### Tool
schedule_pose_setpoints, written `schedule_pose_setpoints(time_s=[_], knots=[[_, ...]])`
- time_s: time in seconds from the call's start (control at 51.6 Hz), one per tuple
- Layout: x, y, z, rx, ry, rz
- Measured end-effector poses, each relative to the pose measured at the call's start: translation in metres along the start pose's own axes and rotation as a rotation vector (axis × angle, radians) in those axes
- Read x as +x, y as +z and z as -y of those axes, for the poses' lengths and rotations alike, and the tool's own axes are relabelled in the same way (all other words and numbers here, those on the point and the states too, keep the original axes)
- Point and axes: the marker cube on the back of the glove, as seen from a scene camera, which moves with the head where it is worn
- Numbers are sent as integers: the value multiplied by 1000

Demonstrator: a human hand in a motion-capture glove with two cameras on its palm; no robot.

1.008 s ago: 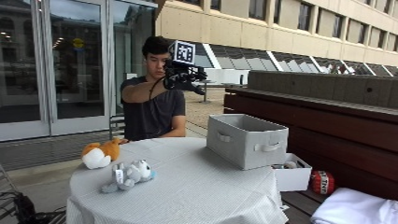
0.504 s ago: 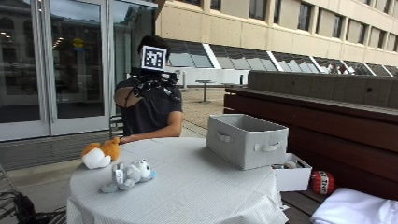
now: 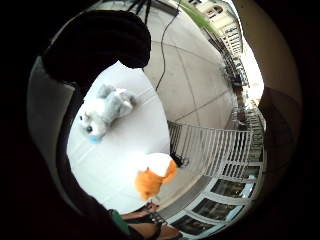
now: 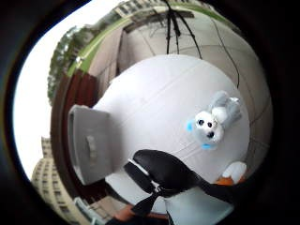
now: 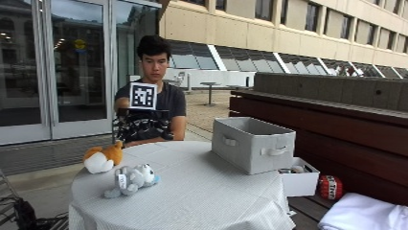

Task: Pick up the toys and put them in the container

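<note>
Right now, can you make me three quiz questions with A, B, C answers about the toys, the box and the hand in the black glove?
1. Where is the grey container on the table?
A. Between the two toys
B. Near the table edge by the wooden bench, apart from the toys
C. On the ground

2. How many toys lie on the table?
A. One
B. Two
C. Four

3. What is the gloved right hand doing?
A. Holding nothing, above the table's far edge
B. Squeezing the orange toy
C. Reaching into the container

Answers:
1 B, it stands by the bench side, away from both toys.
2 B, only the orange and white toy and the grey and white toy lie there.
3 A, both toys lie untouched on the cloth.
</note>
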Motion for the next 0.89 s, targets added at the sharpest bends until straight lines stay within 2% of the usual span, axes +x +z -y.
schedule_pose_setpoints(time_s=[0.116, 0.291, 0.543, 0.892], knots=[[5, 27, -2, -103, 47, -1], [11, 65, -1, -98, 58, -5], [14, 111, -4, -224, 62, -18], [24, 134, -11, -380, 113, -25]])
